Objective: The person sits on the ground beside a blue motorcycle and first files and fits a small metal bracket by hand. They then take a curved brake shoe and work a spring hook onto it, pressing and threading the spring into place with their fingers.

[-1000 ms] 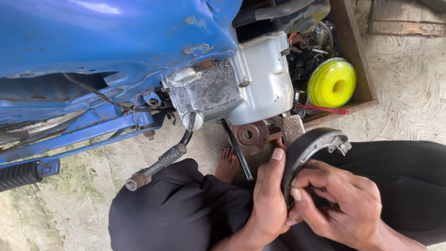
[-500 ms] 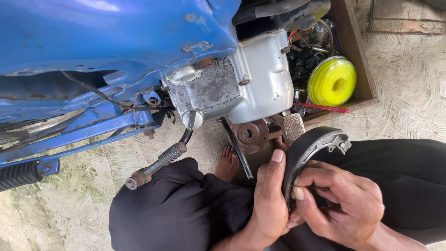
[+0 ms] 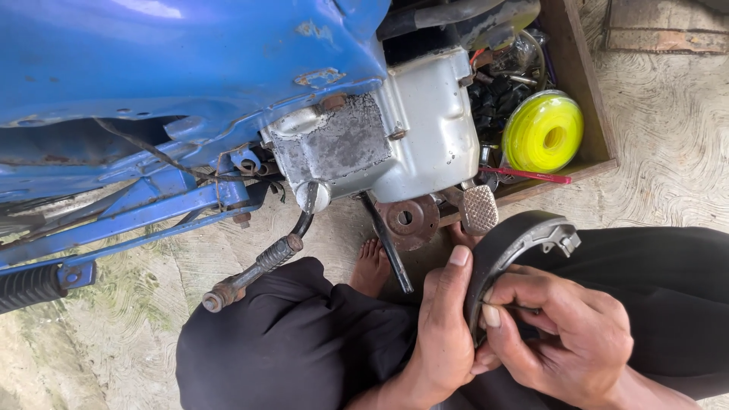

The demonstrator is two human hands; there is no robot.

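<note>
Concrete floor beneath; left hand (image 3: 444,326) and right hand (image 3: 562,334) grip brake shoe (image 3: 509,247), its lower end hidden.

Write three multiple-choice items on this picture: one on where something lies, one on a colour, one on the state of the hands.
1. Where does the spool lie?
A. in the wooden box behind the engine
B. on the person's lap
C. on top of the blue bodywork

2. What colour is that spool?
A. red
B. yellow-green
C. white

3. How is the curved brake shoe held?
A. by the left hand alone
B. it lies loose on the floor
C. by both hands

Answers:
1 A, the spool sits inside the wooden box among dark parts.
2 B, it is bright yellow-green.
3 C, the left hand presses its outer curve while the right hand grips its inner edge with its fingers.
</note>
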